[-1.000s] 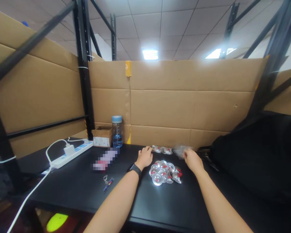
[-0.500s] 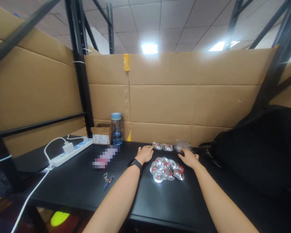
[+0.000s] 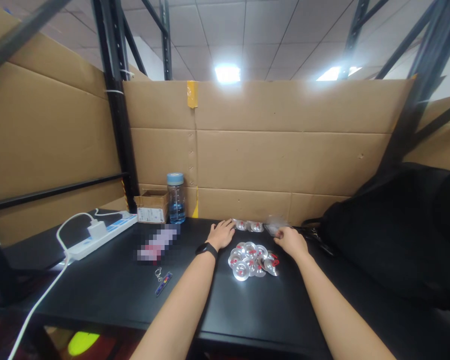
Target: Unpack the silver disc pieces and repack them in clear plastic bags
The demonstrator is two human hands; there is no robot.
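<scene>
My left hand (image 3: 222,234), with a black watch on the wrist, lies on the table with its fingers stretched out. Its fingertips reach to two small clear packets of silvery finger cymbals (image 3: 255,226) near the cardboard wall. My right hand (image 3: 292,243) is curled, thumb and fingers pinched at the near edge of a clear plastic bag (image 3: 275,223); the exact contact is hard to see. Between my forearms lies a heap of loose finger cymbals (image 3: 249,261), shiny discs with raised centres and red loops.
A water bottle (image 3: 176,199) and small cardboard box (image 3: 152,207) stand at the back left. Beside them are a white power strip (image 3: 101,237), a blurred-out item (image 3: 159,242) and a keychain (image 3: 164,283). A black bag (image 3: 401,235) fills the right side, before a cardboard wall (image 3: 255,160).
My right hand's fingers have curled in from a spread pose, at the plastic bag. My left hand keeps its place by the packets. The whole view has shifted slightly.
</scene>
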